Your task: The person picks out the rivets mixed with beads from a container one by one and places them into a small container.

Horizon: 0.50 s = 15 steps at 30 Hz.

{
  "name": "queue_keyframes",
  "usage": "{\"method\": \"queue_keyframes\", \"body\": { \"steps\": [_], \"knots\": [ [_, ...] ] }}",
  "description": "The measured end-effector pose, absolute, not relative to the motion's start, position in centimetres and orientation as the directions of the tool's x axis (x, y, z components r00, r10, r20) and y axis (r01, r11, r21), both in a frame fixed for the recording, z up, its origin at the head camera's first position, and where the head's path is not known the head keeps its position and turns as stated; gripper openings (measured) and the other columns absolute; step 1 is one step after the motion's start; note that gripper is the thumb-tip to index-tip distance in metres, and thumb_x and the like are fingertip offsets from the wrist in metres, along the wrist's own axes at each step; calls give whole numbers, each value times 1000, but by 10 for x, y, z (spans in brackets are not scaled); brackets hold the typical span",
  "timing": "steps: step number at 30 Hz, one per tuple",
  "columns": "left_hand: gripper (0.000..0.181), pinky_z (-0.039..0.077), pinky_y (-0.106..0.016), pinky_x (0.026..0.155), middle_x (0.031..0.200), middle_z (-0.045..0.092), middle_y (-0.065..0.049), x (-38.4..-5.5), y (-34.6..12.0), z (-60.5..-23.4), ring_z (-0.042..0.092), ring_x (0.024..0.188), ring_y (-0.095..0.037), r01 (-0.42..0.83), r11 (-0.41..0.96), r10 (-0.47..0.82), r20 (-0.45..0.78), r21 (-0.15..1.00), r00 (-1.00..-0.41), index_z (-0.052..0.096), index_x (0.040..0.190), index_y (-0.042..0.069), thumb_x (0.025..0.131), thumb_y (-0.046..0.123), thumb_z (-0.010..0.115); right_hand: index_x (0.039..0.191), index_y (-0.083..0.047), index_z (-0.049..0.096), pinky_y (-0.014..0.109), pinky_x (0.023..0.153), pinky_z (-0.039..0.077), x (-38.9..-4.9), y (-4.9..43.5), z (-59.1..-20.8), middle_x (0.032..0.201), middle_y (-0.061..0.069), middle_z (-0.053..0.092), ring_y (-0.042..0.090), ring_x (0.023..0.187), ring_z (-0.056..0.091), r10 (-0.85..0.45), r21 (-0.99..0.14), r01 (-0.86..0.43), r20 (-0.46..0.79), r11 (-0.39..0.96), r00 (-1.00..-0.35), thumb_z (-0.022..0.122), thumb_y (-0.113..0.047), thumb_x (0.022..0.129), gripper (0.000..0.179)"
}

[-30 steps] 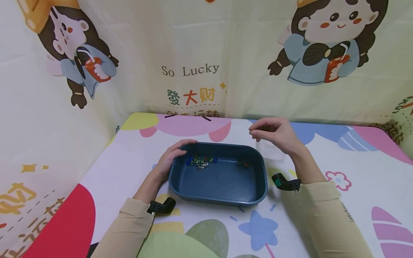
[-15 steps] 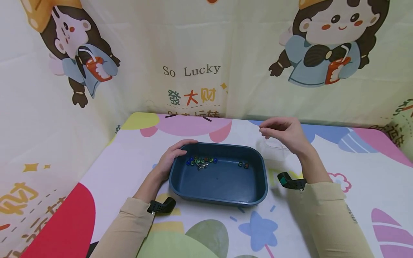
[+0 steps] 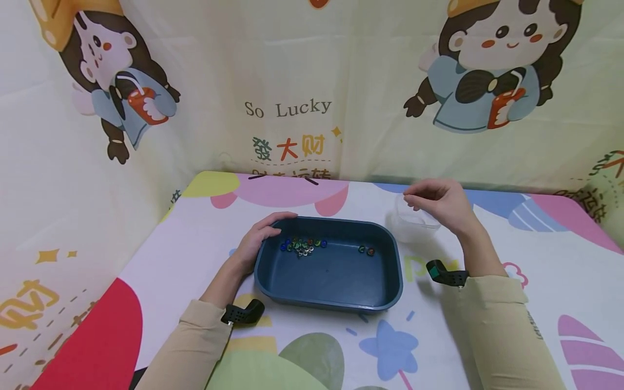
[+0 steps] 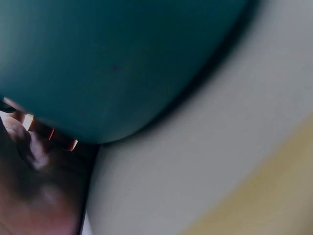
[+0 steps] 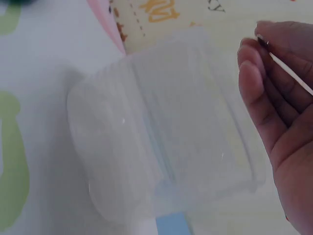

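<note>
My left hand (image 3: 260,240) grips the far left corner of a dark blue tray (image 3: 329,300), fingers over its rim. The left wrist view shows the tray's outer wall (image 4: 112,63) close up, with part of the hand beside it. Inside the tray lie a cluster of glass marbles (image 3: 297,245) with several small silver rings (image 3: 304,251), and two marbles (image 3: 366,250) apart at the right. My right hand (image 3: 441,203) is above a clear plastic box (image 3: 419,223). Its thumb and fingertips pinch a small dark shiny thing (image 5: 263,43), mostly hidden.
A tablecloth (image 3: 195,260) with coloured prints covers the table. Behind it hangs a cream printed curtain (image 3: 370,108). The clear box stands just beyond the tray's far right corner.
My right hand has moved right, from beside the tray's far right corner to above the clear box, which now shows more fully. The left hand and tray have stayed put.
</note>
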<state>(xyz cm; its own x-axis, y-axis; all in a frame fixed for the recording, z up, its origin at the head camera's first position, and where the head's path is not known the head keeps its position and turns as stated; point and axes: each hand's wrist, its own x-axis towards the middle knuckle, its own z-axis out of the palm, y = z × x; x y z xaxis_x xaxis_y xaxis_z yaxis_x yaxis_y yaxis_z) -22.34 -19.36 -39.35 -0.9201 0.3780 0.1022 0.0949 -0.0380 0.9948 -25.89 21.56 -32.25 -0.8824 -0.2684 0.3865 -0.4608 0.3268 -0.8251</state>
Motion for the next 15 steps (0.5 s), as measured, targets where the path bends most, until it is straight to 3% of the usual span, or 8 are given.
{"method": "queue_keyframes", "body": {
  "steps": [7,15],
  "knots": [
    [50,42,-38,104,151,43,-11,-224,-194,-394,42,134,-32,93,-45,379,103,995,-920,49,146,1,98,6,33,105,1,74,22,67,48,-259,220,-326,92,1,71,13,77,62,-195,-767,-364,308,528,-931,73,-15,93,20],
    [50,45,-35,101,151,44,-12,-222,-194,-393,44,132,-33,82,-53,380,96,995,-920,49,146,1,98,6,34,106,0,74,21,69,48,-259,224,-328,97,7,71,12,80,63,-184,-746,-332,277,578,-943,72,-18,93,22]
  ]
}}
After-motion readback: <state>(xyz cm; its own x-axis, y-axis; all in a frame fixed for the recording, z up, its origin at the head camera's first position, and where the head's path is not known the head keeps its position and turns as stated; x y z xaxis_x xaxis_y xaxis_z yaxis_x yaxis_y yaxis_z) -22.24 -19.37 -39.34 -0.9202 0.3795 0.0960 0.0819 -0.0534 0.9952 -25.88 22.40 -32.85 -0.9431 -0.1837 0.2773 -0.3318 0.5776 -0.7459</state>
